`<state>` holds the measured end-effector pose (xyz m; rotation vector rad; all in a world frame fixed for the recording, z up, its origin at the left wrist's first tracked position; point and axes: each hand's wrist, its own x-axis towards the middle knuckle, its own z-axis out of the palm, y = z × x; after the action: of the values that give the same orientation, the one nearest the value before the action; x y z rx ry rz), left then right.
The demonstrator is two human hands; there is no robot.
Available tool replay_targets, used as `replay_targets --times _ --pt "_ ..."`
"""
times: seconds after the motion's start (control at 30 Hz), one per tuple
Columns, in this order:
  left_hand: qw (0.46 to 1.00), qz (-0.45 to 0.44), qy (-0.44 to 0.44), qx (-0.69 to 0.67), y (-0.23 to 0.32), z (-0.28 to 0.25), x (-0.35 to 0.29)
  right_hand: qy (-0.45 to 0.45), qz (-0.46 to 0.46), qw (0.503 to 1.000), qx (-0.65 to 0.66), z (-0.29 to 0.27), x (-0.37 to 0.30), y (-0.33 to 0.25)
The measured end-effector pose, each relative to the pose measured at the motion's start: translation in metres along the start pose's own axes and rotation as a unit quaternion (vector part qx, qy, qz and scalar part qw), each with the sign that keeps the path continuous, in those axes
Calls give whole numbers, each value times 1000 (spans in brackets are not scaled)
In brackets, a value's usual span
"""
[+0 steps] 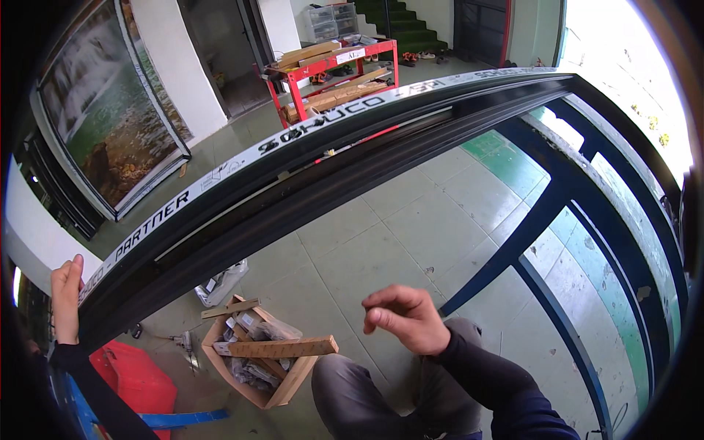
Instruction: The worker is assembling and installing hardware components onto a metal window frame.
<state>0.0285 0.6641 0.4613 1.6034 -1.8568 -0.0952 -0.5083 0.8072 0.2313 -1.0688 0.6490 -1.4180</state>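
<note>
A long black metal window frame (pixel 352 158) spans the view from lower left to upper right, with white printed protective film along its outer edge. At its left end my left hand (pixel 66 302) grips the edge, its fingers partly hidden. My right hand (pixel 407 320) is held in the air above my knees, apart from the frame. Its fingers are curled, with a gap between thumb and forefinger, and I see nothing in them. Dark blue metal supports (pixel 561 180) stand under the frame's right part.
Below the frame sits a box (pixel 290 389) of wood pieces and plastic-wrapped parts, near a clear bag (pixel 224 284) and a drill-like tool (pixel 183 343). A red container (pixel 136 378) stands at lower left. Farther back are a red workbench (pixel 293 77) and a framed waterfall picture (pixel 99 103).
</note>
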Motion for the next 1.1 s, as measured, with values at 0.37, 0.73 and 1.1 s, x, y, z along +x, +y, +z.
replay_targets --times 0.37,0.73,1.1 --pt "989 73 105 74 26 7 -1 24 -350 909 -226 21 97 -106" --pt "995 43 92 25 50 15 -11 83 -517 718 -458 9 118 -112" --pt "975 167 146 5 96 31 -27 124 -541 650 -519 15 130 -111"
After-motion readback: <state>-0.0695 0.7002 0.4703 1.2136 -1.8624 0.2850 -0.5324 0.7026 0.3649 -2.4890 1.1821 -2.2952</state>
